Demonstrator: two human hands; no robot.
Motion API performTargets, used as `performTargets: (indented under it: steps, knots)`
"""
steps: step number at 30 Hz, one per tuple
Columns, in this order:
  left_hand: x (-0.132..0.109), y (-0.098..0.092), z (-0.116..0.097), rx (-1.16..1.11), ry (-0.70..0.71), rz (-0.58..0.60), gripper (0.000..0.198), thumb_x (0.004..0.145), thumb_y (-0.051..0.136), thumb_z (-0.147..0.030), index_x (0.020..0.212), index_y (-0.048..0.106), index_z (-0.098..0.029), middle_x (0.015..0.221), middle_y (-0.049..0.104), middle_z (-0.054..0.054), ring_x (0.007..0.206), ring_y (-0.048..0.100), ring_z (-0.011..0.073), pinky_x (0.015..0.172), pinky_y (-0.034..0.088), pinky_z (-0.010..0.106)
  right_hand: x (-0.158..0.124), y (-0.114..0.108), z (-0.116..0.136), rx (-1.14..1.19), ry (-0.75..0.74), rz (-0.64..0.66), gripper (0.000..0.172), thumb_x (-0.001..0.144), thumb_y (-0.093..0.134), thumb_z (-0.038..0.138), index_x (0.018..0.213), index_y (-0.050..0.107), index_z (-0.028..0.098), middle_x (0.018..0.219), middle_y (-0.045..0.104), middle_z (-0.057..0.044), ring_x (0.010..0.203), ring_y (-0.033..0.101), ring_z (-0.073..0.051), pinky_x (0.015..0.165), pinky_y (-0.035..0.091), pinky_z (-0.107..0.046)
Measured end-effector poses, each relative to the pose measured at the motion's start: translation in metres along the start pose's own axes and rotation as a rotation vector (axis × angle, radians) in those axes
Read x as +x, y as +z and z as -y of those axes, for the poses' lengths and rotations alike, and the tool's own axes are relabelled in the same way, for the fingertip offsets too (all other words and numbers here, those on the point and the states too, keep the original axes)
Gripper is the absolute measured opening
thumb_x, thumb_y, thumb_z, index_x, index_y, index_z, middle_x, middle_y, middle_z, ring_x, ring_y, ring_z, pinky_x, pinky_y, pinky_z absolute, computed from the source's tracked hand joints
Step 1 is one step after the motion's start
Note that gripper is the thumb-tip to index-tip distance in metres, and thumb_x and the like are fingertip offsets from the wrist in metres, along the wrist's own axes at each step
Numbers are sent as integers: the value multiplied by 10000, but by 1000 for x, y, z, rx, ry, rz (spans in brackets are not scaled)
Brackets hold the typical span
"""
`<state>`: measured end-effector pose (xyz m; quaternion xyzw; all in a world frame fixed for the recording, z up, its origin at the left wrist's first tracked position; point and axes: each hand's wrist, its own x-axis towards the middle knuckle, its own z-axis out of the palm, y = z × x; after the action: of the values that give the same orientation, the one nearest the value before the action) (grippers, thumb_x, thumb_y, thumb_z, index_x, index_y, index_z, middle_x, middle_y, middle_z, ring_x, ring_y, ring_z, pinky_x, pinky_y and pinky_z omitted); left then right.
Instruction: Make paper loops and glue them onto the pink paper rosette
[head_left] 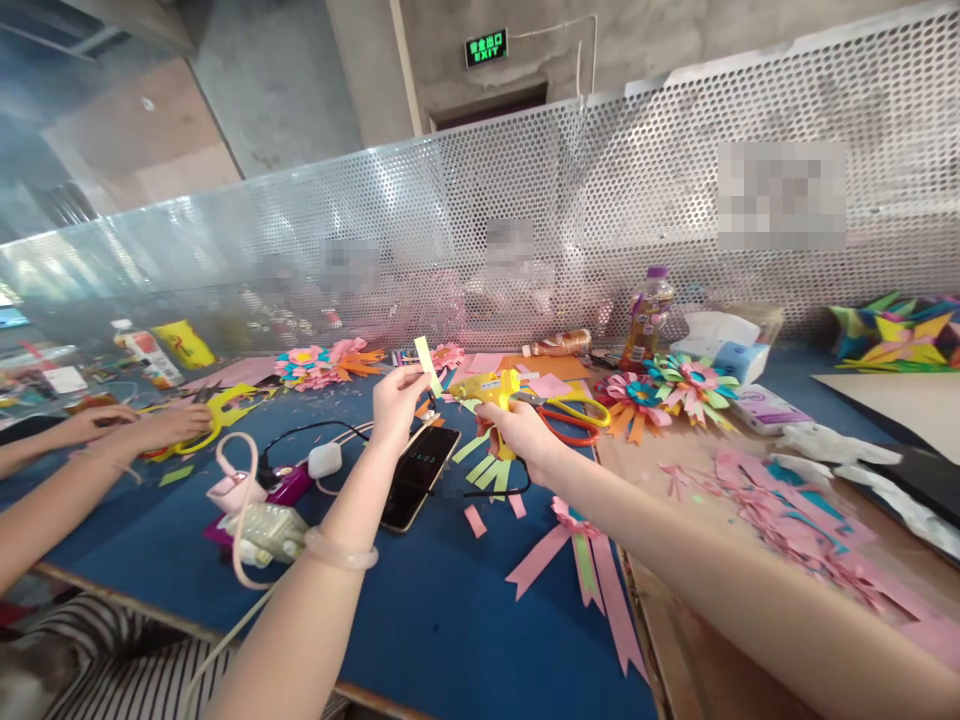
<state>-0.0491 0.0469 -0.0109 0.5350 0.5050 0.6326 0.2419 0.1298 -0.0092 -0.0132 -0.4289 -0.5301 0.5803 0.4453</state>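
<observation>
Between its fingertips my left hand [398,405] pinches a pale yellow paper strip [427,366], which stands upright. My right hand [517,430] is wrapped round a yellow glue gun [486,386], its nozzle pointing left toward the strip, a small distance apart. Beneath my left hand lies a phone [420,480] with a lit screen. Pale green paper strips [487,465] fan out under the glue gun. Just behind my right hand are scissors with yellow and orange handles [581,415]. Nearer me lies a pink and green ribbon-like paper piece [581,545].
Power adapters and cables [270,520] sit at left on the blue table [450,620]. A co-worker's hands [161,425] work on yellow paper [232,405] there. Paper flowers [694,385], a drink bottle [649,315] and cut pink paper [795,510] lie right. A perforated metal panel [600,200] stands behind.
</observation>
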Motion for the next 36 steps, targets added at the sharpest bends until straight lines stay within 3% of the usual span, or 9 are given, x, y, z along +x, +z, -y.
performTargets:
  steps: [6, 18, 36]
  knots:
    - [1, 1, 1, 0, 19, 31, 235, 643, 696, -258, 851, 687, -151, 812, 717, 51, 773, 661, 195, 723, 500, 286, 1, -1, -3, -88, 18, 11, 205, 909, 513, 309, 933, 586, 119, 780, 604, 3, 577, 566, -82, 516, 487, -220]
    - [-1, 1, -1, 23, 10, 31, 242, 637, 696, -269, 844, 678, -145, 808, 715, 62, 785, 663, 212, 732, 505, 309, 4, -2, -9, -96, 35, 37, 210, 905, 521, 305, 989, 583, 123, 869, 621, -22, 667, 602, -109, 582, 517, -259]
    - [-1, 1, 0, 31, -8, 55, 248, 627, 704, -278, 837, 676, -148, 815, 717, 65, 786, 664, 216, 726, 505, 312, 6, -2, -15, -50, 48, 26, 211, 903, 526, 296, 1017, 578, 126, 906, 620, -31, 699, 609, -118, 600, 525, -269]
